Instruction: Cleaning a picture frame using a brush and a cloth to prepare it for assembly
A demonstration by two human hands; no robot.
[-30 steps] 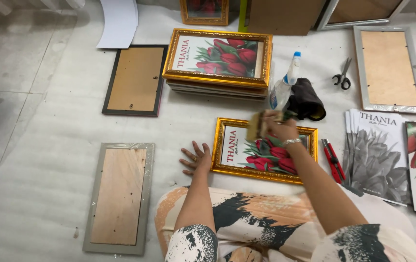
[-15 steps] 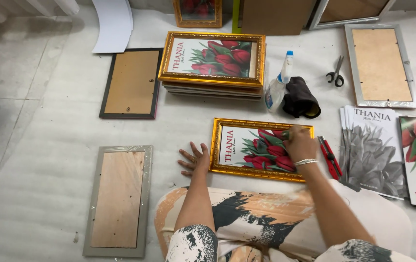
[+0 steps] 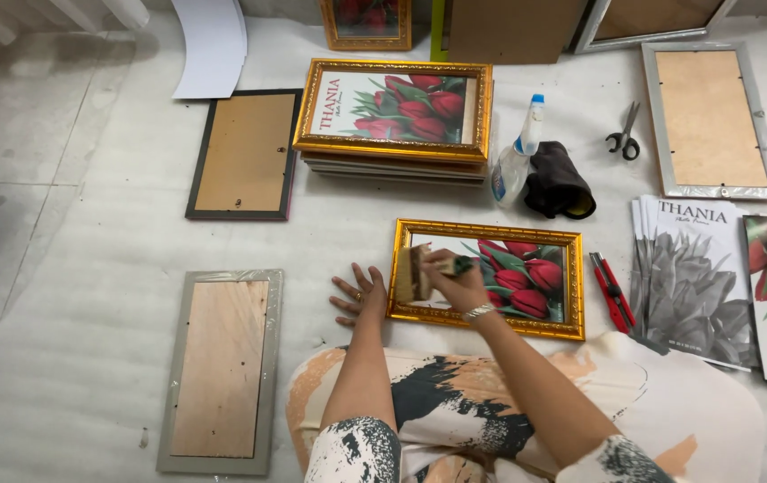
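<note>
gold frame (image 3: pixel 487 278) with tulip print flat on floor before knees; right hand (image 3: pixel 457 282) fingers closed on tan cloth (image 3: pixel 412 275), at left end of glass; left hand (image 3: pixel 362 296) splayed flat beside frame. wiping looks midway; 1 finished stack (image 3: pixel 394 116) behind.

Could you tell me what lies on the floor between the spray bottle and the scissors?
In the head view, a crumpled black cloth lies between the spray bottle and the scissors, right beside the bottle; from the cloth to the scissors only bare white floor covering shows.

Pale foam-sheet floor (image 3: pixel 88 358) has loads on it — gold tulip frame (image 3: pixel 491 234), a frame stack (image 3: pixel 392 165), face-down frames (image 3: pixel 220 371), spray bottle (image 3: pixel 516 156), scissors (image 3: pixel 625 136), red cutter (image 3: pixel 612 291), prints (image 3: pixel 696 277).
</note>
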